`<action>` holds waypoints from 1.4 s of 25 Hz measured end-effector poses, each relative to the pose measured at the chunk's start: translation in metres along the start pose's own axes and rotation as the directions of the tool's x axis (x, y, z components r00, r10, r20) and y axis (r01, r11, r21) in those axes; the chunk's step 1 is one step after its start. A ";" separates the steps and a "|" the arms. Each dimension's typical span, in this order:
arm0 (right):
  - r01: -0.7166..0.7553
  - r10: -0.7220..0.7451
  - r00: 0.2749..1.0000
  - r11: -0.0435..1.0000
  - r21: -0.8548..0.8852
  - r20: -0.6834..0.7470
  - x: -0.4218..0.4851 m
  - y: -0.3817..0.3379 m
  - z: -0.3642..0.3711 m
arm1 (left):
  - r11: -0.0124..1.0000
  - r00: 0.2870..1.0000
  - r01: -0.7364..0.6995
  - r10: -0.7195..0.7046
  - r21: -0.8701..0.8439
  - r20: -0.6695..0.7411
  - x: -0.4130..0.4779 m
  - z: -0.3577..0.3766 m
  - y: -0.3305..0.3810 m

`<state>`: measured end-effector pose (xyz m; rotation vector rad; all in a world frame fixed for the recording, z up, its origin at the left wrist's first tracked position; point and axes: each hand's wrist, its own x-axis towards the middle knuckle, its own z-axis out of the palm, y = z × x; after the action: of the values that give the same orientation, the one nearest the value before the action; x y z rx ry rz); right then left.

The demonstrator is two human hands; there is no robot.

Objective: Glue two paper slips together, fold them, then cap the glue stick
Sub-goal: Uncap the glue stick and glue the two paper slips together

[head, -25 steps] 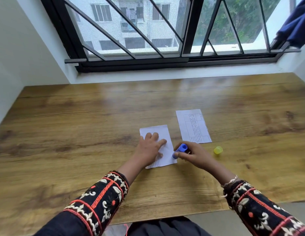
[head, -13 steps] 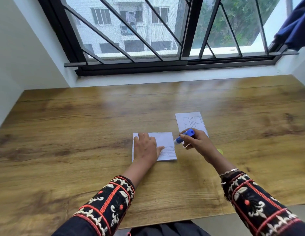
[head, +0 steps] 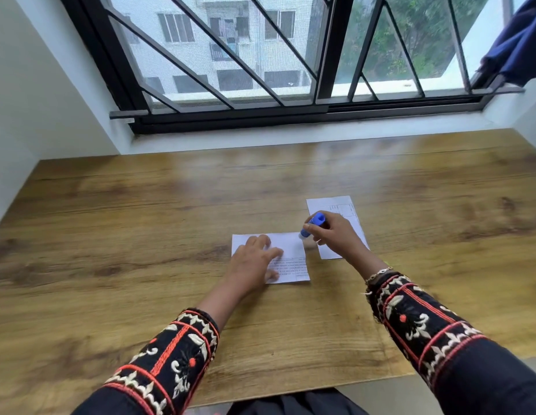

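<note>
Wooden table [head: 141, 235], one, bearing two paper slips just apart: near slip [head: 289, 245], flat under my left hand [head: 251, 265], fingers straight and spread on it; far slip [head: 329, 205], partly hidden by my right hand [head: 335, 235], fingers curled round the uncapped glue stick [head: 313, 224], tip down at the near slip's far right corner. Risks, as I judge: the slip drags or creases if my left hand slackens; glue strays over the edge onto wood.
</note>
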<state>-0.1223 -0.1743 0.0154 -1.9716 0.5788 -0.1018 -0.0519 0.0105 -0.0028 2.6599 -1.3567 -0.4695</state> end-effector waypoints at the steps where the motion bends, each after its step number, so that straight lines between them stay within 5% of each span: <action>1: 0.005 -0.005 1.000 1.000 -0.031 -0.006 0.004 0.000 0.001 | 1.000 1.000 0.004 -0.004 -0.005 -0.006 -0.001 0.001 0.001; 16: 0.056 -0.056 0.998 0.953 -0.299 0.006 0.025 -0.004 0.015 | 0.999 0.999 0.037 -0.037 -0.010 -0.039 -0.002 0.007 0.003; 35: 0.073 -0.058 0.997 0.938 -0.339 0.052 -0.046 0.010 0.017 | 0.999 0.999 0.042 -0.042 0.012 0.004 -0.002 0.003 0.004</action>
<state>-0.1611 -0.1436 0.0066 -2.3257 0.5299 -0.0004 -0.0565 0.0098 -0.0044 2.7034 -1.3112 -0.4735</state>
